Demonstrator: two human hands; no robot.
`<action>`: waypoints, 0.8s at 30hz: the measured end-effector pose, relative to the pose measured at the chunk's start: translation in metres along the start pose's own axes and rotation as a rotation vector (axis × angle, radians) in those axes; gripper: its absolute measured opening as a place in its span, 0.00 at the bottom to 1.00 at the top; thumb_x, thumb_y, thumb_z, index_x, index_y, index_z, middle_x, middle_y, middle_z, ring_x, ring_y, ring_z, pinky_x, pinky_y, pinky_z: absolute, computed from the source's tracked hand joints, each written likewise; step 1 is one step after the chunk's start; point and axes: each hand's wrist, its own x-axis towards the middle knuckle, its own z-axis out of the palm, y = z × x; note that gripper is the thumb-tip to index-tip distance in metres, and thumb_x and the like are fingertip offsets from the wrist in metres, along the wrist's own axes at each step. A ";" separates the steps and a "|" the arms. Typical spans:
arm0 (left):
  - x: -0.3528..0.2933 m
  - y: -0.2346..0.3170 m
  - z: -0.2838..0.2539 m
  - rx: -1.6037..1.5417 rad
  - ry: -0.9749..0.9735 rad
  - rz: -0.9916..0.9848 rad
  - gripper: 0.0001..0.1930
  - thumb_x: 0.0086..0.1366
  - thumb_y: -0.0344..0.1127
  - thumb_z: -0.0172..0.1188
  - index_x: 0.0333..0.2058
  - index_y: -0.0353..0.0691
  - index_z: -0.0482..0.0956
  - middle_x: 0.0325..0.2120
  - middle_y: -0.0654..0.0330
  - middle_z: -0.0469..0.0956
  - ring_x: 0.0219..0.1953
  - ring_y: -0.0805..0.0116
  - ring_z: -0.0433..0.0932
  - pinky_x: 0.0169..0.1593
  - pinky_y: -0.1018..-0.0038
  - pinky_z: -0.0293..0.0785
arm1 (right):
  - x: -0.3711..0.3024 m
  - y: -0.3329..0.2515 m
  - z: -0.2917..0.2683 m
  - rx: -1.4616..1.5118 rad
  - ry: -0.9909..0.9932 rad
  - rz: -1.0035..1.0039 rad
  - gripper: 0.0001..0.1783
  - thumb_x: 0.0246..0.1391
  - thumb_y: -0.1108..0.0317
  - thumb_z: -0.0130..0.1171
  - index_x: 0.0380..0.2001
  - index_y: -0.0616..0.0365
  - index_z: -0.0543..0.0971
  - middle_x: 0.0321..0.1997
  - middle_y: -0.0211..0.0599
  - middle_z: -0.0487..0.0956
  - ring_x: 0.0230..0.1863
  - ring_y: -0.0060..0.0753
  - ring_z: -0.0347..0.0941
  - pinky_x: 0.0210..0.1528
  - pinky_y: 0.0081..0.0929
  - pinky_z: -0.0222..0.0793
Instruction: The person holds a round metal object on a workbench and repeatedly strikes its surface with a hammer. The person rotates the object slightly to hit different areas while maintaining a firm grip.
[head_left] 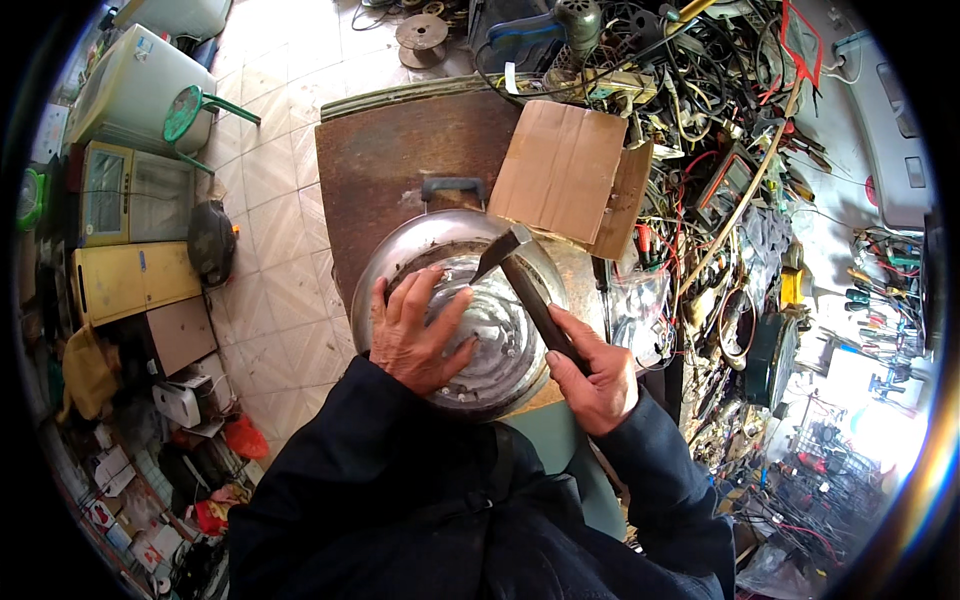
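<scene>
A round silver metal pot (385, 262) rests on the near part of a worn wooden table. A dark loop handle (452, 187) stands out from its far side, and its middle looks shiny and wet or worn in rings. My left hand (415, 335) lies over the pot's left half, fingers spread, fingertips at the ringed surface. In my right hand (597, 372) is a hammer (533, 303), gripped by its dark handle at the pot's right side. The hammer's metal head, with one tapered end, is over the pot's upper right, close to my left fingertips; I cannot tell whether it touches.
Flat brown cardboard (560, 165) lies on the wooden table (370, 160) beyond the pot. Tangled cables, tools and parts crowd the right side. A green stool (185, 115) and cabinets (160, 270) stand left across the tiled floor. A cable spool (421, 36) is at the back.
</scene>
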 end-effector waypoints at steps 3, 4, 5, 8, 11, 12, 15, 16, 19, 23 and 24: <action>-0.003 -0.004 0.005 -0.005 0.008 0.009 0.35 0.57 0.49 0.75 0.64 0.53 0.79 0.70 0.47 0.63 0.70 0.43 0.66 0.72 0.36 0.55 | -0.002 -0.009 0.000 0.039 0.027 0.084 0.28 0.66 0.74 0.63 0.68 0.68 0.74 0.59 0.61 0.84 0.60 0.41 0.84 0.62 0.30 0.75; -0.002 -0.003 0.004 -0.006 0.008 0.009 0.35 0.57 0.49 0.75 0.64 0.53 0.79 0.70 0.47 0.63 0.70 0.43 0.66 0.72 0.37 0.55 | -0.005 -0.009 0.000 0.038 0.053 0.098 0.29 0.66 0.74 0.63 0.68 0.68 0.74 0.59 0.61 0.84 0.60 0.40 0.83 0.62 0.30 0.75; -0.001 -0.002 0.002 -0.007 0.008 0.010 0.35 0.58 0.49 0.74 0.64 0.53 0.79 0.70 0.47 0.63 0.70 0.43 0.66 0.72 0.37 0.55 | -0.006 -0.009 0.000 0.025 0.058 0.090 0.29 0.66 0.74 0.63 0.68 0.68 0.74 0.58 0.61 0.85 0.60 0.40 0.84 0.61 0.30 0.75; -0.001 -0.002 0.003 -0.008 0.015 0.003 0.34 0.58 0.49 0.74 0.64 0.53 0.79 0.69 0.47 0.64 0.70 0.43 0.66 0.72 0.37 0.55 | -0.007 -0.013 -0.002 0.074 0.061 0.183 0.29 0.66 0.74 0.62 0.69 0.68 0.73 0.55 0.59 0.86 0.56 0.36 0.84 0.59 0.30 0.76; 0.001 -0.001 0.001 -0.017 0.017 0.008 0.34 0.57 0.48 0.74 0.64 0.52 0.79 0.69 0.47 0.64 0.70 0.43 0.66 0.72 0.37 0.55 | -0.012 -0.011 -0.001 0.140 0.083 0.223 0.29 0.67 0.72 0.62 0.69 0.68 0.73 0.50 0.54 0.88 0.51 0.27 0.82 0.55 0.27 0.76; 0.001 -0.001 0.000 -0.021 0.016 0.012 0.34 0.57 0.48 0.75 0.63 0.52 0.79 0.69 0.46 0.64 0.70 0.44 0.66 0.72 0.37 0.55 | -0.013 -0.009 0.001 0.158 0.093 0.217 0.29 0.67 0.72 0.62 0.70 0.68 0.73 0.49 0.52 0.88 0.49 0.23 0.81 0.54 0.26 0.76; -0.002 -0.003 0.003 -0.018 0.018 0.014 0.35 0.56 0.47 0.75 0.63 0.52 0.79 0.69 0.46 0.64 0.70 0.43 0.65 0.72 0.37 0.54 | -0.012 -0.003 0.003 0.091 0.087 0.194 0.30 0.67 0.72 0.62 0.69 0.69 0.73 0.48 0.49 0.88 0.47 0.20 0.79 0.52 0.24 0.76; -0.002 -0.003 0.003 -0.023 0.027 0.009 0.35 0.55 0.47 0.76 0.62 0.52 0.80 0.69 0.47 0.64 0.70 0.44 0.66 0.71 0.36 0.54 | -0.013 -0.003 0.002 0.078 0.085 0.199 0.30 0.67 0.73 0.62 0.69 0.69 0.73 0.48 0.48 0.88 0.47 0.19 0.79 0.52 0.24 0.76; -0.001 -0.002 0.004 -0.029 0.043 -0.001 0.34 0.54 0.48 0.77 0.61 0.52 0.80 0.69 0.49 0.65 0.69 0.46 0.66 0.71 0.36 0.54 | -0.016 -0.010 0.002 0.111 0.108 0.217 0.29 0.67 0.73 0.62 0.69 0.70 0.73 0.45 0.45 0.88 0.45 0.19 0.79 0.51 0.23 0.76; -0.001 -0.002 0.004 -0.027 0.044 -0.001 0.34 0.55 0.48 0.76 0.62 0.52 0.80 0.69 0.49 0.64 0.70 0.46 0.66 0.71 0.35 0.53 | -0.015 -0.008 0.006 0.157 0.117 0.201 0.29 0.68 0.73 0.61 0.70 0.70 0.72 0.41 0.39 0.87 0.40 0.17 0.76 0.47 0.21 0.75; -0.002 -0.002 0.005 -0.029 0.049 -0.002 0.34 0.55 0.48 0.76 0.62 0.52 0.80 0.69 0.49 0.64 0.70 0.46 0.65 0.72 0.35 0.53 | -0.016 -0.011 0.005 0.181 0.122 0.212 0.29 0.68 0.73 0.61 0.70 0.70 0.72 0.41 0.38 0.87 0.40 0.16 0.75 0.46 0.21 0.75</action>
